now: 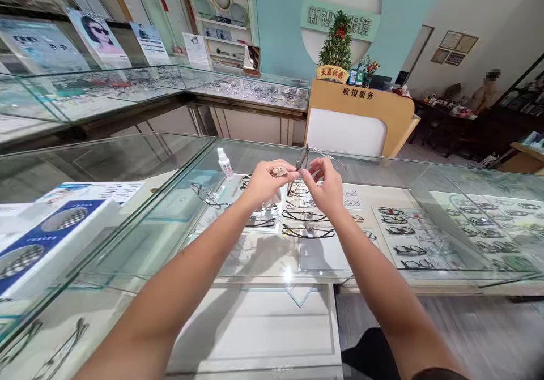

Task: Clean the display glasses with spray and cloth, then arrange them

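Here, the left hand [268, 180] — also clasping a crumpled, brownish cloth [279, 171] — and right hand [326, 187] pinch dark-rimmed, thin-templed eyeglasses [302, 158] above the transparent glass surface [272, 255].

There is only one view, and it looks from the head of the person. It faces forward and down, along both arms, so the left grip [270, 182] and the right grip [323, 184] come near its middle. The glass tabletop [382, 171] lies close, below the grips; the green wall [276, 29] stands farther, well beyond them.
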The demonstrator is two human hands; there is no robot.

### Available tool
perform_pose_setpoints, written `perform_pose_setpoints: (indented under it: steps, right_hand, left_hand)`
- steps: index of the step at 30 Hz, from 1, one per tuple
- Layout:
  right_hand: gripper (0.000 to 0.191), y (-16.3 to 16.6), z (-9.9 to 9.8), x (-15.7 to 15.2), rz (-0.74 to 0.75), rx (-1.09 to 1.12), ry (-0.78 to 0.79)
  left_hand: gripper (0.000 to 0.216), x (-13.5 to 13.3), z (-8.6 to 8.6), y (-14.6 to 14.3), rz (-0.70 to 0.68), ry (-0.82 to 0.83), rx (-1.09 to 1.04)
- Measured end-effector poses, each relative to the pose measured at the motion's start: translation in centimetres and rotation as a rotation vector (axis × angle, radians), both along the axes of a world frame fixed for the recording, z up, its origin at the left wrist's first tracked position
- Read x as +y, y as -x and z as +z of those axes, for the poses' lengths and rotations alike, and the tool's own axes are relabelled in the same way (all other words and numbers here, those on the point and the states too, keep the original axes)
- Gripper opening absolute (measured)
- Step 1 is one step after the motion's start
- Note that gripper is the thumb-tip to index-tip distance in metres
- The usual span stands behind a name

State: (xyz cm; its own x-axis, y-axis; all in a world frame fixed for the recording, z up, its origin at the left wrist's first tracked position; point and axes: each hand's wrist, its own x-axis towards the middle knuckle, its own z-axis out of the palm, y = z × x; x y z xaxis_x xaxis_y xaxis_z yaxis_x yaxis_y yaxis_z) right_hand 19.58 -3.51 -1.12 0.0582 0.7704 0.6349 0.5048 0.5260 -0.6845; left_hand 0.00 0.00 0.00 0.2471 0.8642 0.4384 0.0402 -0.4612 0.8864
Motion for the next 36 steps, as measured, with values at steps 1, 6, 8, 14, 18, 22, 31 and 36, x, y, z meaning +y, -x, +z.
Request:
perform_pose_setpoints:
  steps: [1,6,8,14,18,22,31,36]
  right_hand:
    - [0.032,0.0,-0.1,0.1,-0.011,0.019,0.001]
    - [0.029,0.0,-0.3,0.4,-0.048,0.122,0.012]
    - [0.029,-0.1,-0.2,0.5,-0.065,0.140,0.013]
    - [0.021,-0.6,0.0,0.7,-0.148,0.057,0.029]
    - [0.023,-0.9,0.0,0.8,-0.186,0.017,0.059]
    - [0.023,-0.9,0.1,0.7,-0.225,-0.028,0.153]
    - [0.043,-0.6,0.1,0.5,-0.358,-0.351,0.267]
    - [0.043,0.1,-0.2,-0.1,-0.274,-0.410,-0.068]
  left_hand:
    - [0.035,0.1,-0.1,-0.1,0.005,0.001,-0.004]
    - [0.034,0.1,-0.3,-0.3,0.048,-0.011,-0.054]
    - [0.031,0.1,-0.2,-0.2,0.072,-0.018,-0.086]
    - [0.032,0.2,0.2,0.1,0.136,0.038,-0.219]
    - [0.044,0.7,0.4,0.5,0.184,0.158,-0.377]
    - [0.048,1.1,0.6,0.8,0.239,0.203,-0.513]
    - [0.047,1.2,0.7,0.9,0.284,0.218,-0.497]
    - [0.051,0.5,0.6,0.4,0.180,0.243,-0.367]
